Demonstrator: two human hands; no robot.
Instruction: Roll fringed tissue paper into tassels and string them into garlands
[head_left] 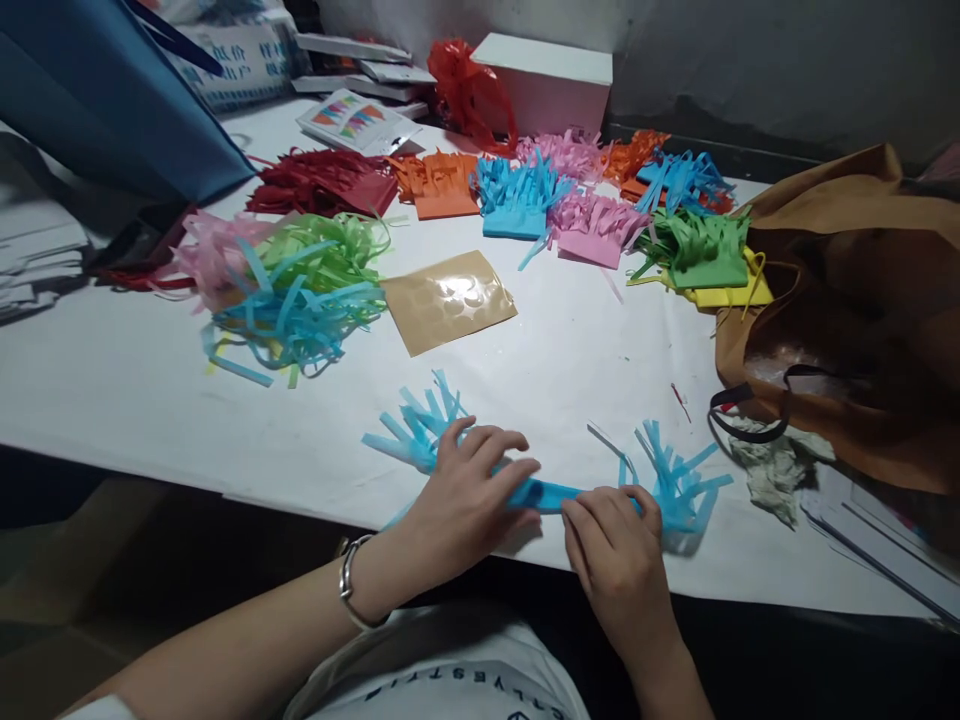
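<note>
A blue tissue-paper tassel [551, 495] lies across the front of the white table, its middle narrowed to a band and its cut fringes fanned out at both ends. My left hand [476, 490] is over the left part of the band, which passes between thumb and forefinger while the other fingers are raised and spread. Close by on the right, my right hand [619, 540] pinches the band with curled fingers. The thumb of that hand is mostly hidden. Beyond both hands rests a tan sheet of clear round stickers [450, 300].
A loose heap of blue, green and pink paper strips [300, 290] is at left. Fringed paper bundles [517, 205] in several colours line the back. A brown bag [817, 320] and crumpled paper [776, 465] lie right; a white box [551, 85] stands behind.
</note>
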